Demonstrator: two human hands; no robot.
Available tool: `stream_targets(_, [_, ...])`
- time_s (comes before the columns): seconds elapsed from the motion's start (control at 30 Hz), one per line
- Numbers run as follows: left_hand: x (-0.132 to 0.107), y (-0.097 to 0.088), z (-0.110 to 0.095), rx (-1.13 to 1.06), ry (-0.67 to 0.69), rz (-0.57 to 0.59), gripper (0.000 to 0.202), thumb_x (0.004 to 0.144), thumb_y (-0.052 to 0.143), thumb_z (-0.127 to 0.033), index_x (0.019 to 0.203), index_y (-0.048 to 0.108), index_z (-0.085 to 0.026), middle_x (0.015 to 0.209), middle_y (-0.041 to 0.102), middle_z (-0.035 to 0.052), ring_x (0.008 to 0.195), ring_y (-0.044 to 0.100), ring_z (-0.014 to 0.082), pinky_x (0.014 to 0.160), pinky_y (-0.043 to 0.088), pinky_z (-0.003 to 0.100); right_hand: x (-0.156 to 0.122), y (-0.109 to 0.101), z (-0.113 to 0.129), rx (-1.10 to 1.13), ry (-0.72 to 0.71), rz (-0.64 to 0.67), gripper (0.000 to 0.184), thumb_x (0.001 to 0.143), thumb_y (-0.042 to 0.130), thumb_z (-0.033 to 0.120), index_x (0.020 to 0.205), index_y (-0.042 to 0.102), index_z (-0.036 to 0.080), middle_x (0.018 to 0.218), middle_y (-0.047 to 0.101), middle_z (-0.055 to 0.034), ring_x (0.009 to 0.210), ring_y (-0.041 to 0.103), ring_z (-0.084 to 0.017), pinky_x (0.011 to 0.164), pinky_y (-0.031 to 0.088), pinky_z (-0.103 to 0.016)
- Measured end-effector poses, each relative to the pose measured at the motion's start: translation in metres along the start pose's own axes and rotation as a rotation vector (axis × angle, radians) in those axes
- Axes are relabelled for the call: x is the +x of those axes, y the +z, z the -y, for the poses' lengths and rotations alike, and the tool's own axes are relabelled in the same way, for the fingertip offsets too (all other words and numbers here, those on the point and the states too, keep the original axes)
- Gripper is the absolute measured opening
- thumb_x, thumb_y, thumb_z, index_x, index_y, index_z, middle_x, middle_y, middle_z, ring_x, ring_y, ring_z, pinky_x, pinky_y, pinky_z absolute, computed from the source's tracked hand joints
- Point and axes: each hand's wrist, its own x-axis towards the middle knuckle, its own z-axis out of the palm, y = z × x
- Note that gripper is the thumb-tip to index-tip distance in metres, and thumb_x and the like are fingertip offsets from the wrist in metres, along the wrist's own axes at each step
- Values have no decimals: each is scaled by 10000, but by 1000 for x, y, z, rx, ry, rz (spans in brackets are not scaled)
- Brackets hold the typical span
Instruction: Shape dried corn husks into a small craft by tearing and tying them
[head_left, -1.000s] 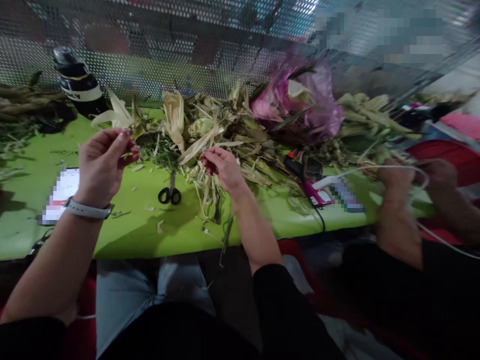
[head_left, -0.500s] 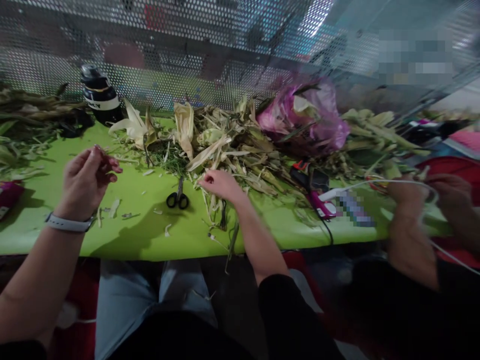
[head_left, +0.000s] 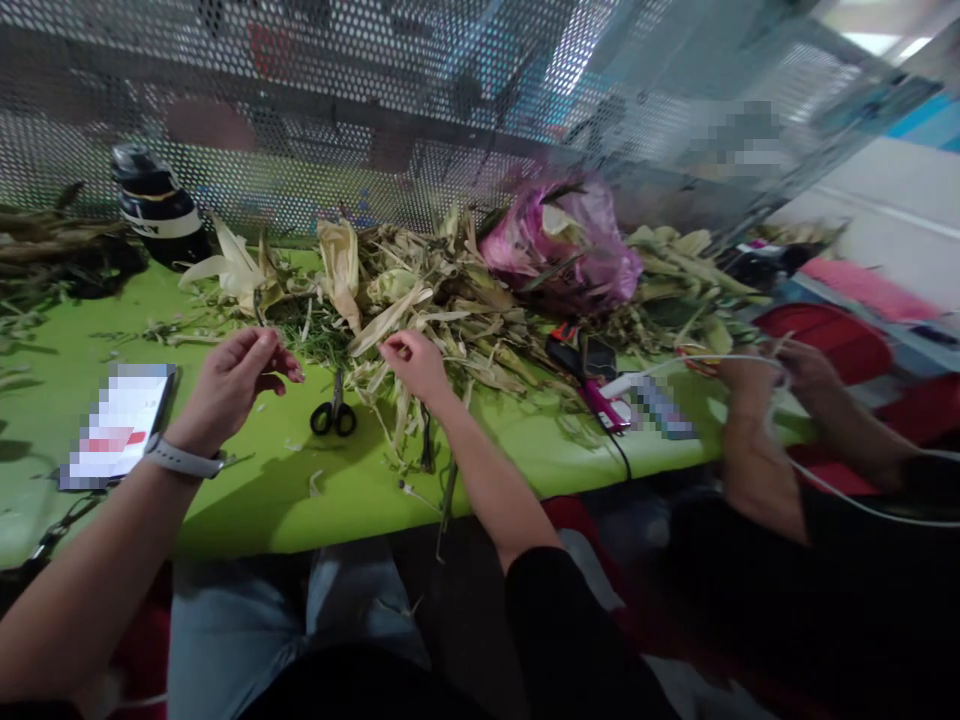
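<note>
Left hand's shift: compared with half a second ago, our left hand (head_left: 238, 378) sits further right over the table, closer to the scissors (head_left: 334, 412), while the whole view has swung a little.
Left fingers: we see them loosely bent, thumb lying near the index finger; we cannot tell whether anything thin is pinched there.
Wristband: we wear a pale band (head_left: 178, 458) on the left wrist, beside a lit phone (head_left: 124, 420) on the table.
Right hand: our right hand (head_left: 418, 368) is curled, thumb and forefinger drawn close together in front of the husk pile (head_left: 487, 335); whether a strand is between them we cannot make out.
Husks: the pile spreads beyond our right hand, with one long pale husk strip (head_left: 394, 318) just above the fingertips and loose strands (head_left: 401, 415) hanging below.
Scissors: we have them between our two hands, black handles toward us, blades toward the green cuttings (head_left: 319, 340).
Bottle: we see a dark bottle (head_left: 161, 220) at the back left, near a white opened husk (head_left: 236, 265).
Pink bag: a pink plastic bag (head_left: 559, 250) rests behind the pile, before the perforated panel (head_left: 315, 110).
Co-worker: to our right, another person's two hands (head_left: 750, 375) work close together beside a white cable (head_left: 900, 518).
</note>
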Motion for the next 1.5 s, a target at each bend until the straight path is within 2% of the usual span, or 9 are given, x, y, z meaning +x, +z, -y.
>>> stream_targets(0.27, [10,13,30,15,-84,71,300,845,659,-450,838,555,-169,742,653,8,660,645,118,529,480,194,18,7,-25,-230,174,-107,303,869,525,314,1065,695,158,1162,660,-130,1104,584,-276,975,441,-415])
stream_targets(0.4, [8,10,36,31,-104,67,322,828,666,-477,830,560,-174,753,662,14,670,652,130,541,488,207,14,0,-20,-150,107,-412,328,888,477,312,1094,680,157,1213,660,-128,1084,612,-246,1013,428,-399])
stream_targets(0.53, [7,9,36,18,-103,65,319,824,671,-476,833,570,-173,764,669,17,680,651,124,559,486,200,4,-8,-6,-47,-11,-448,316,882,486,345,1045,694,172,1158,684,-128,1108,607,-244,1028,430,-398])
stream_targets(0.6, [6,9,35,4,-100,60,321,820,675,-478,838,574,-174,773,672,21,686,653,125,568,488,203,0,-11,1,10,-66,-368,301,881,491,355,994,707,178,1125,691,-123,1106,603,-241,1009,441,-388])
stream_targets(0.8, [6,6,35,-22,-104,32,344,793,698,-491,835,574,-173,784,674,22,695,657,126,575,482,203,-8,-11,8,88,-20,290,333,821,547,406,602,632,170,600,601,-16,655,576,-170,639,440,-281])
stream_targets(1.0, [7,3,38,-31,-103,56,314,816,684,-467,838,586,-170,778,680,21,679,656,120,575,485,200,0,-4,-5,-16,194,-19,243,812,508,402,702,562,192,622,588,-8,610,533,-156,595,397,-264])
stream_targets(1.17, [6,4,37,-43,-107,56,310,810,693,-461,844,585,-171,774,682,20,676,653,118,573,486,195,4,3,-6,-138,345,71,354,781,571,543,859,591,198,759,678,-54,686,605,-191,654,441,-290])
stream_targets(1.3, [6,5,36,-37,-118,39,319,807,693,-468,839,581,-171,768,683,22,676,656,122,572,482,200,8,6,-13,-93,340,35,259,739,633,389,897,604,185,765,695,-49,711,636,-199,690,482,-305])
stream_targets(1.5, [6,6,38,-30,-115,45,336,799,696,-485,836,596,-165,771,686,27,658,647,117,580,484,207,20,-20,-30,383,316,-580,368,879,442,476,1065,495,164,897,693,-102,597,624,-156,578,518,-295])
